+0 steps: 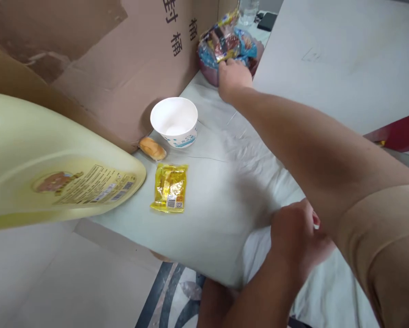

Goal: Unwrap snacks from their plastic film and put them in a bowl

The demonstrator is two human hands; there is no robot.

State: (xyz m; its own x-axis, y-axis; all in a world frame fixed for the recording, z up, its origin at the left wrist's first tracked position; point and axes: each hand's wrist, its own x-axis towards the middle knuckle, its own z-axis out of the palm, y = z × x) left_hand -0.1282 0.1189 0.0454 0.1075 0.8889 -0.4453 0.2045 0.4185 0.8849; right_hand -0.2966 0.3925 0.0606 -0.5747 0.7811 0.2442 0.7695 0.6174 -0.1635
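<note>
At the far end of the table my right hand (235, 77) reaches to a pinkish bowl (208, 74) heaped with wrapped snacks (226, 41). Its fingers are curled against the near wrappers, and what they grip, if anything, is hidden. My left hand (295, 234) is low over the cloth, closed and slightly blurred, partly behind my right forearm. Whatever it may hold cannot be seen. A yellow snack packet (170, 188) lies flat near the table's left edge. Behind it are a small bread roll (152, 149) and a white paper bowl (174, 119) with no contents visible.
A large cardboard box (129, 59) walls off the back left. In the left foreground a pale yellow plastic jug (54, 168) leans over the table edge. On the right is a white panel (348, 54) with a red object (401, 132) under it. A dark phone-like object (267, 21) lies far back.
</note>
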